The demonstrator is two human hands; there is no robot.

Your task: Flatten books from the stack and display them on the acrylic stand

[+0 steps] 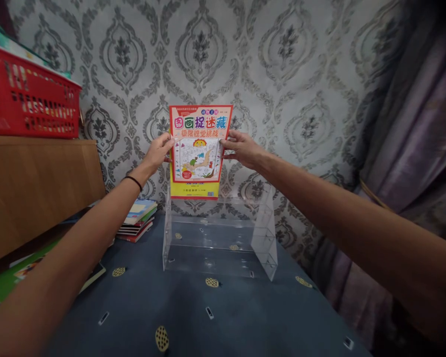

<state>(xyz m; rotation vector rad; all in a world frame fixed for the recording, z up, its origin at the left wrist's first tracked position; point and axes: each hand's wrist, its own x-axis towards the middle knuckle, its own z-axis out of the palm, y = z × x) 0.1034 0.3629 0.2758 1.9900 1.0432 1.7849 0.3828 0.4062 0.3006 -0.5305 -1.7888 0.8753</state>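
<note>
while pinching the rectangular red-bordered paper book (197, 159) by opposite sides with left hand (159, 151) and right hand (244, 149) at the top of the clear plastic tiered rack (264, 242), expect something light, bendable and perhaps slippery, best held at both edges.

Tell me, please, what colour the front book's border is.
The front book has a red border, best seen in the head view.

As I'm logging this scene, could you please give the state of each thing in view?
Front book: upright, held, cover showing
Left hand: closed on its left edge
Right hand: closed on its right edge
Yellow book: upright behind, mostly hidden
Clear rack: standing on blue cloth
Book stack: lying flat
Red basket: upright on the cabinet
Curtain: gathered by a cord
</note>
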